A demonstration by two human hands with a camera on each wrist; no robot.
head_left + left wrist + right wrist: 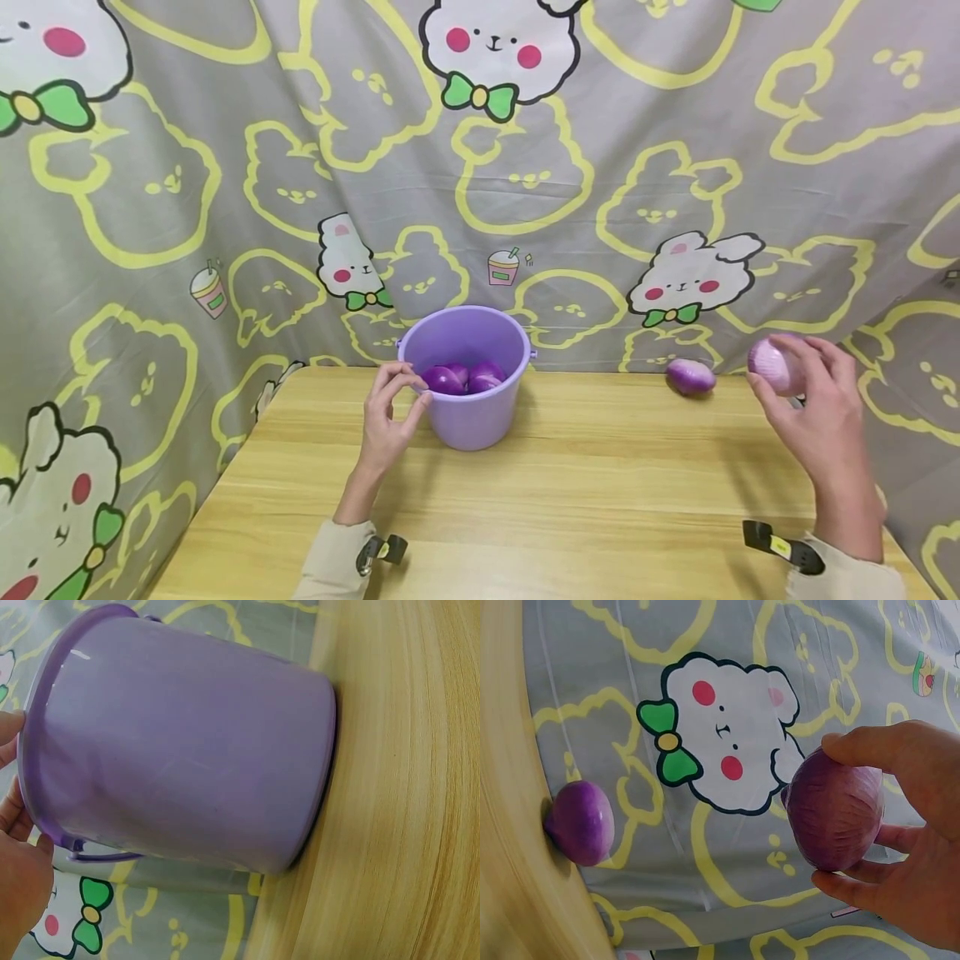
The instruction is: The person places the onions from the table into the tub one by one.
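A purple bucket (472, 423) stands upright near the table's back edge, with purple onions (445, 381) visible inside it. My left hand (387, 421) pinches the bucket's rim at its left side; in the left wrist view, fingertips (9, 724) overlap the rim. Off to the right, my right hand (821, 408) holds a purple onion (771, 367) above the table, thumb and fingers around its sides. The right wrist view shows this onion (836, 806) in that grip. Another onion (690, 377) lies on the table at the back edge, left of my right hand.
The wooden table (600, 492) meets a grey curtain (540, 196) printed with rabbits along its back edge. The bucket's handle (109, 857) hangs down on its far side. Black straps with small mounts (783, 547) sit on both sleeves.
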